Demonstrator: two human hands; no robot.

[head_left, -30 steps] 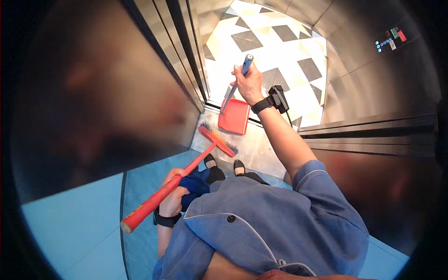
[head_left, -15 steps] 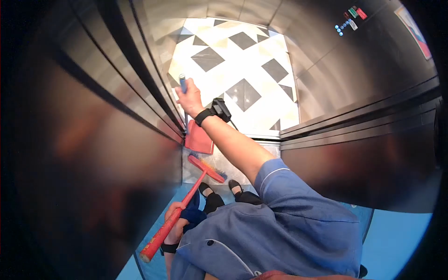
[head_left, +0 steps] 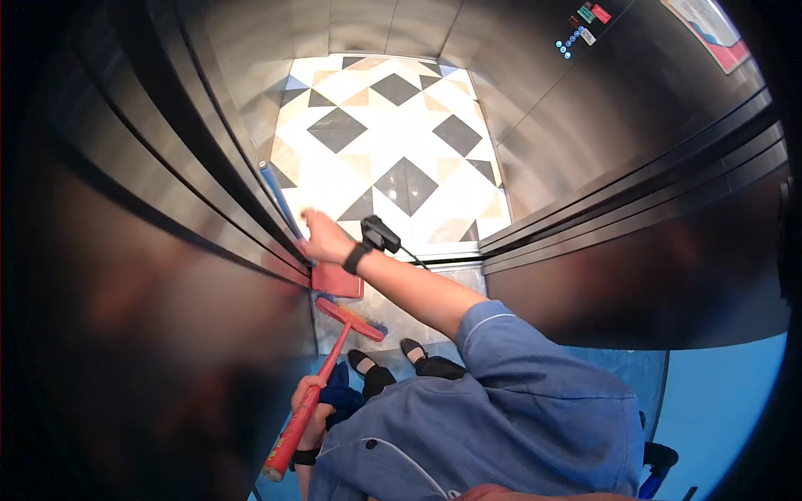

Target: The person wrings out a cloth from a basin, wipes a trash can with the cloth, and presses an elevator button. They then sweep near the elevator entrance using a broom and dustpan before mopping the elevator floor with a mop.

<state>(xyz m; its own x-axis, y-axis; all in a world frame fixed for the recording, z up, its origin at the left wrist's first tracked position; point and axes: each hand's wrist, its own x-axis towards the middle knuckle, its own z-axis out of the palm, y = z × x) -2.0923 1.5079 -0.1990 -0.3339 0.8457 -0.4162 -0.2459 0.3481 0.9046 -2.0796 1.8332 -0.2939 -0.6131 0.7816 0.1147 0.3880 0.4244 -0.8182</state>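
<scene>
I have the left hand [head_left: 309, 402] closed around the red shaft of the broom [head_left: 340, 336], low on the left side of my view, with a dark blue cloth [head_left: 340, 394] bunched right beside it. The broom slants away from me: its bare end is nearest, below the hand, and its head lies over the metal threshold [head_left: 426, 296], with blue and orange bristles along the far edge. Just beyond the bristles sits the red dustpan [head_left: 338, 282], close against the left door frame, its blue handle [head_left: 279, 195] leaning up along that frame. I have the right hand [head_left: 327, 240] reached out over the dustpan, next to the lower part of the handle. Its fingers are blurred, and I cannot tell whether they grip the handle or are open beside it. A black band [head_left: 357, 258] circles that wrist, with a boxy black device [head_left: 381, 235] and a thin cable at it. Two black shoes [head_left: 362, 361] stand by the near edge of the threshold, on my side. Past the threshold I see the patterned floor [head_left: 334, 179] of the lift, and on its right wall lit buttons [head_left: 570, 42] and a poster [head_left: 708, 32].
</scene>
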